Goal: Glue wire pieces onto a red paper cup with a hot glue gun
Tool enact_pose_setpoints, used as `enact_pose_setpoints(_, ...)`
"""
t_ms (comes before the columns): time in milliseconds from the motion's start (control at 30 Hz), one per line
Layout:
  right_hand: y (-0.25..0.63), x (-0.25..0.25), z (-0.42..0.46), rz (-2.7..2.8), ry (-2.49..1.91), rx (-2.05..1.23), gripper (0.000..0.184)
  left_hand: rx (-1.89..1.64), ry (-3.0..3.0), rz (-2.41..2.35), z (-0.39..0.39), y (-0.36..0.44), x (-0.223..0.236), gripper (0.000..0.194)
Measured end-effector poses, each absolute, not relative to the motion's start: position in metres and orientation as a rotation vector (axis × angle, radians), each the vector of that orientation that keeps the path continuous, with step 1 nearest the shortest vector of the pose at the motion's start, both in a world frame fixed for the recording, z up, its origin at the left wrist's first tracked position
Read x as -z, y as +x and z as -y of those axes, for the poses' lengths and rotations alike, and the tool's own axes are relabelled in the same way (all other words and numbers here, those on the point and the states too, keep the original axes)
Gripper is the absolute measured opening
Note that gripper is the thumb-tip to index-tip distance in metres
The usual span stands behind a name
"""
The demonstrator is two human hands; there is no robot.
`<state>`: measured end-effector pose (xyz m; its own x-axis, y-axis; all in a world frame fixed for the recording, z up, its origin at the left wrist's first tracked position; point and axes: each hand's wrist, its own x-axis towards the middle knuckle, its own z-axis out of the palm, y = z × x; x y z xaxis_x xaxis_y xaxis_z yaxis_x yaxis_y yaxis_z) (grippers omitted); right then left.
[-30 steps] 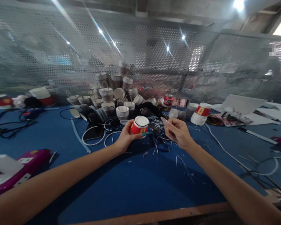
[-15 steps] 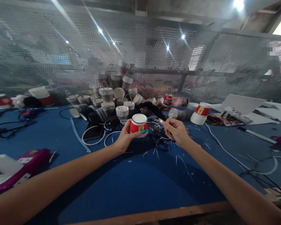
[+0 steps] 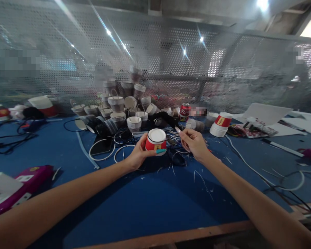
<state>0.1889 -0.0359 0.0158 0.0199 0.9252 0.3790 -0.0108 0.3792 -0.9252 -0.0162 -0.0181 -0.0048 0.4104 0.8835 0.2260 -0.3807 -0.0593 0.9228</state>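
Observation:
My left hand (image 3: 138, 154) is closed around an upturned paper cup (image 3: 152, 146), red with a yellow label and a white base facing up. A thin black cord (image 3: 157, 141) circles the cup just below that base. To the right of the cup, my right hand (image 3: 194, 142) is pinched closed, and the cord appears to run from the cup to its fingertips. Its far end is too fine to make out. Behind the cup lie a tangle of black cord (image 3: 124, 136) and white cord loops (image 3: 101, 150).
Grey-white small buckets (image 3: 115, 103) are piled at the back. A red soda can (image 3: 184, 112) and stacked upturned paper cups (image 3: 219, 129) stand right of them. A purple power strip (image 3: 36, 174) lies at left. White scraps (image 3: 202, 180) litter the blue table (image 3: 145, 211).
The cup and my left hand have shifted slightly right, and the cup is nearer my right hand. My right hand stays pinched in almost the same place.

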Motion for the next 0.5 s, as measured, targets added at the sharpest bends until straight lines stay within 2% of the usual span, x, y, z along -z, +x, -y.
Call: enact_pose_setpoints(500, 0.189, -0.0156, 0.0354, 1.372, -0.873, -0.879, 0.036, -1.028, 1.416, -0.507, 0.0167, -0.0172, 0.0077, 0.064)
